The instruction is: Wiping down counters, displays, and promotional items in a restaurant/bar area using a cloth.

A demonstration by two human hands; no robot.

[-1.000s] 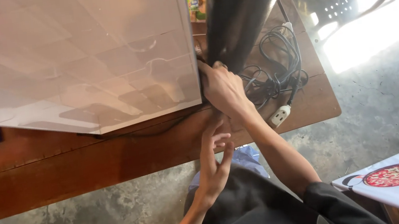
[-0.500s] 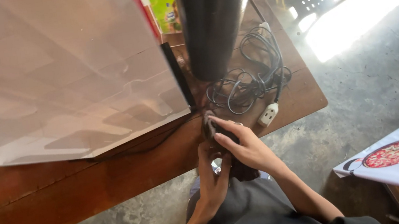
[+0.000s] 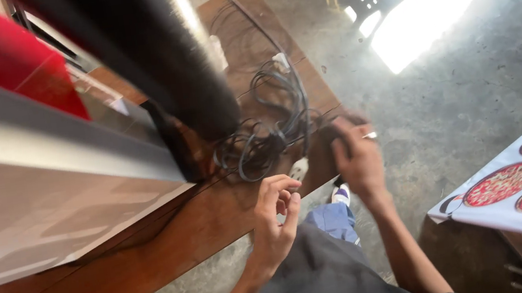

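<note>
Since half a second ago I'm moving my right hand (image 3: 358, 160) right, fingers closing on the cable bundle (image 3: 271, 124) at the wooden table (image 3: 153, 250) edge; left hand (image 3: 277, 215) curling loosely, holding nothing. Tugging risks snagging loops, dragging the white plug (image 3: 299, 168) off.

Both hands hover at the brown wooden bench (image 3: 153, 250) edge: left hand (image 3: 275, 216) curled, right hand (image 3: 358, 157) beside the tangled black cable (image 3: 272, 131).
</note>
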